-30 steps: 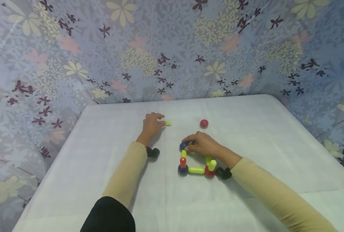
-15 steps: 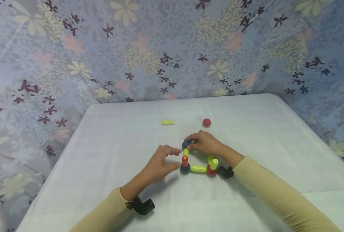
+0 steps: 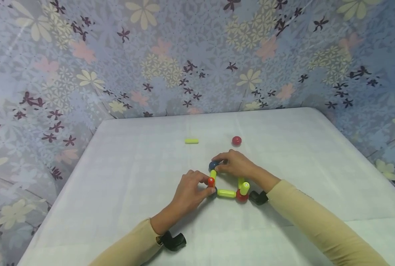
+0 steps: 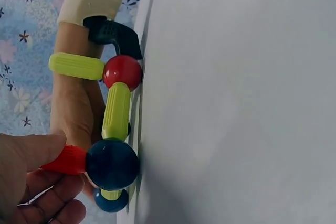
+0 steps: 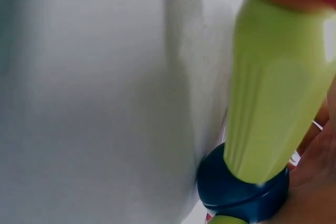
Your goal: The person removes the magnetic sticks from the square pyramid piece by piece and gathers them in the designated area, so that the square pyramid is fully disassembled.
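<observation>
Nearest us, at the bottom of the head view, we see two pale sleeves [image 3: 127, 245] and two black wrist mounts [image 3: 174, 242]. Just beyond, at the lower centre, our left hand [image 3: 190, 192] pinches the one red stick [image 3: 211, 181] between thumb and fingers; the stick stands upright on the near blue ball [image 4: 112, 164]. One yellow stick [image 3: 226, 193] runs rightward from that ball to the near red ball [image 3: 242, 197], on which a second, the upright stick [image 3: 245, 188], leans slightly. A third, the left side stick [image 3: 213, 175], leads to the far blue ball [image 3: 213, 165], while a fourth, the right side stick [image 3: 241, 183], is partly hidden. At the centre, our right hand [image 3: 235, 163] grips the far blue ball between thumb and forefinger, covering the frame's far right corner in this view. Higher up, apart from the frame, lie a fifth, the loose stick [image 3: 191, 141], and one loose red ball [image 3: 237, 140] on the white table [image 3: 134, 159]. One floral backdrop [image 3: 197, 55] fills the top.
</observation>
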### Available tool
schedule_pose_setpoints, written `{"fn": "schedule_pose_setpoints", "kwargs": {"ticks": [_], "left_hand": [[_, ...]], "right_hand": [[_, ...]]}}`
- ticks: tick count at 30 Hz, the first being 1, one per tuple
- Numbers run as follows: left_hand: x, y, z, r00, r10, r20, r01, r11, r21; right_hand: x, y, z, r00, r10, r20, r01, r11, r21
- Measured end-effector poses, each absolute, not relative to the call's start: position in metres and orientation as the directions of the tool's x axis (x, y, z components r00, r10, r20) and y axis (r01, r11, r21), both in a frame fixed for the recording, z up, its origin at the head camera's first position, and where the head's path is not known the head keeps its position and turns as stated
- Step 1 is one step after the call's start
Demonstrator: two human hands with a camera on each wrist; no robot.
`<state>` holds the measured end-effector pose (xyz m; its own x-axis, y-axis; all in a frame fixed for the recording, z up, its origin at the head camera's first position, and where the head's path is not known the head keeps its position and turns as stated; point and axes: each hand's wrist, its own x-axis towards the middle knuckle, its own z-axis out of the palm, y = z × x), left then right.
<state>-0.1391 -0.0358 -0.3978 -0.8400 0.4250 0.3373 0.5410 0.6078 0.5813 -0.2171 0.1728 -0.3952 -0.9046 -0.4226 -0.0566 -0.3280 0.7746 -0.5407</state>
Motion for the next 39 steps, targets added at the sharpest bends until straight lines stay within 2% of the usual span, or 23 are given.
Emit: {"fn": "schedule_pose_setpoints", "kwargs": {"ticks": [10, 20, 30, 39], "left_hand": [[-0.162, -0.042, -0.394, -0.911, 0.339, 0.235, 0.409, 0.669, 0.621], [-0.188, -0.042, -0.391, -0.923, 0.314, 0.224, 0.383, 0.679, 0.627], [-0.212, -0.04, -0.4, -0.942, 0.289, 0.172, 0.32, 0.613, 0.723], [-0.219, -0.034, -0.401, -0.946, 0.285, 0.154, 0.297, 0.576, 0.761]], "right_hand": [[-0.208, 0.191, -0.388, -0.913, -0.39, -0.12, -0.276, 0.806, -0.523], [-0.193, 0.202, -0.385, -0.915, -0.347, -0.205, -0.216, 0.852, -0.476], [-0.189, 0.2, -0.389, -0.943, -0.312, -0.114, -0.215, 0.834, -0.508], [-0.206, 0.18, -0.394, -0.93, -0.366, -0.019, -0.302, 0.795, -0.527]]}}
